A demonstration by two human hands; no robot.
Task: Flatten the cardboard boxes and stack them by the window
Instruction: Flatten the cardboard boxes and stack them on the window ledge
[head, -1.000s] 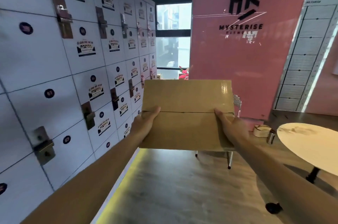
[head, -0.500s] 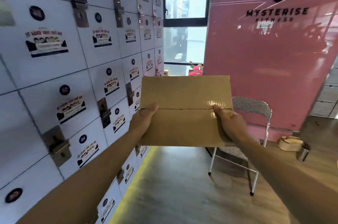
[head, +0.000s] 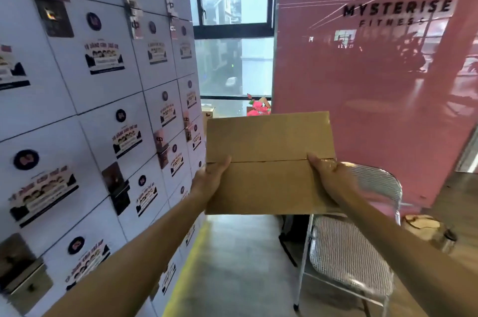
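A flattened brown cardboard box [head: 269,161] is held up in front of me at chest height, its centre seam running level. My left hand [head: 210,179] grips its left edge with the thumb on top. My right hand [head: 328,177] grips the right edge the same way. The window [head: 234,32] stands straight ahead at the end of a narrow aisle. A bit of cardboard [head: 208,112] and pink flowers [head: 258,106] show at the window's foot, partly hidden behind the box.
White lockers [head: 90,109] line the left side of the aisle. A pink partition [head: 375,71] closes the right side. A metal folding chair [head: 349,239] stands right of the aisle, close below my right arm. A small container [head: 421,225] and a jar [head: 448,238] sit on the floor at right.
I have moved forward down the aisle with the box in both hands. The window, lockers and chair are closer. The round table has left the view.
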